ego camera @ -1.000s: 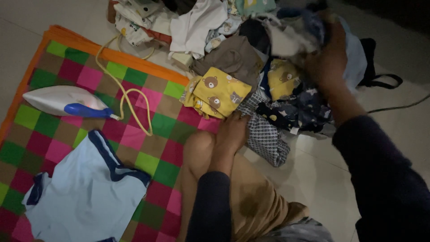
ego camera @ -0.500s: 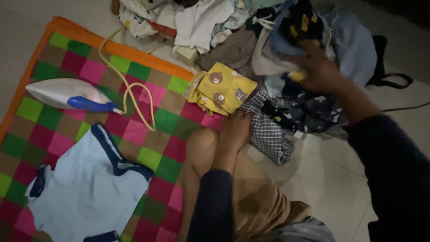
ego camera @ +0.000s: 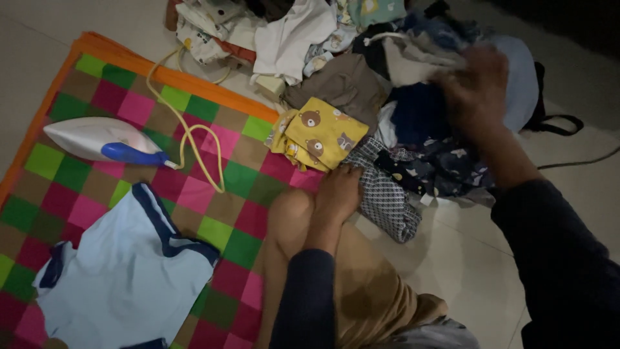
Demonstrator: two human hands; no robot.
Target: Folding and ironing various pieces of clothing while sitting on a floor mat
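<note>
**Two hands at a heap of laundry**

Two hands worked beside the checked mat (ego camera: 213, 194). The right hand (ego camera: 475, 87), blurred, lay in the clothes pile (ego camera: 413, 97) on the floor off the mat's far right corner; whether its fingers gripped any cloth could not be told. The left hand (ego camera: 337, 194) rested flat and loose by the knee, holding nothing, touching a patterned grey garment (ego camera: 384, 194) just beside a yellow bear-print piece (ego camera: 320, 132). An iron (ego camera: 100, 142) lay near the mat's left edge, a light blue shirt (ego camera: 129, 271) at its near edge.

White and blue iron (ego camera: 103, 141) on checkered mat (ego camera: 77, 194), yellow cord (ego camera: 187, 139), light blue shirt (ego camera: 123, 271) spread flat
</note>
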